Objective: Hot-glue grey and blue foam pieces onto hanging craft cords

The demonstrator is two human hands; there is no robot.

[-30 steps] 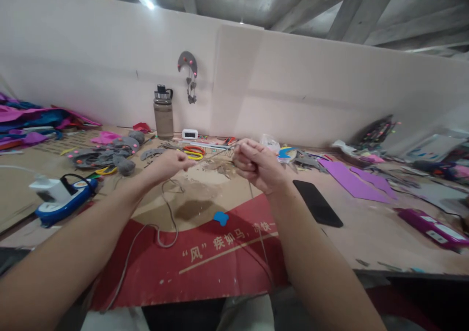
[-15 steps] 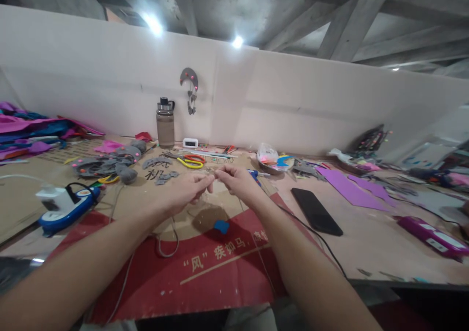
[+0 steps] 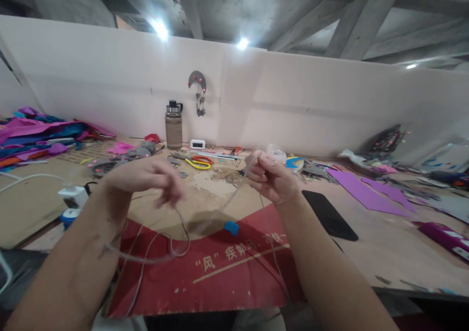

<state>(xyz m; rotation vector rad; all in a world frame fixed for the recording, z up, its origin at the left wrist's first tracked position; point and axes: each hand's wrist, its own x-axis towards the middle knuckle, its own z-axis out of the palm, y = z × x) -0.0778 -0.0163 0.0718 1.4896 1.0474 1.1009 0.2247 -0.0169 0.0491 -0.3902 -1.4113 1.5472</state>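
My right hand [image 3: 269, 175] is raised over the cardboard, thumb and fingers pinched on a thin grey cord [image 3: 231, 197]. The cord slants down and left from the fingertips. To the left, my left hand [image 3: 154, 179] hangs bent at the wrist, its fingers smeared by motion. A loop of cord droops below those fingers, but I cannot make out whether they grip it. More cord lies across the red printed part of the cardboard sheet [image 3: 212, 292]. Between and below both hands, a small blue felt piece [image 3: 231, 228] rests on the cardboard.
Yellow-handled scissors [image 3: 200, 164], a bottle [image 3: 173, 126] and a small white clock [image 3: 198, 144] stand or lie towards the wall. A black phone [image 3: 330, 215] and purple felt sheets [image 3: 362, 189] lie right. At left are a power strip [image 3: 69, 217] and heaped felt [image 3: 40, 131].
My hands were together at the fingertips and have come apart, the left going left and the right going right. A cord strand now shows from my right hand. The view has shifted slightly.
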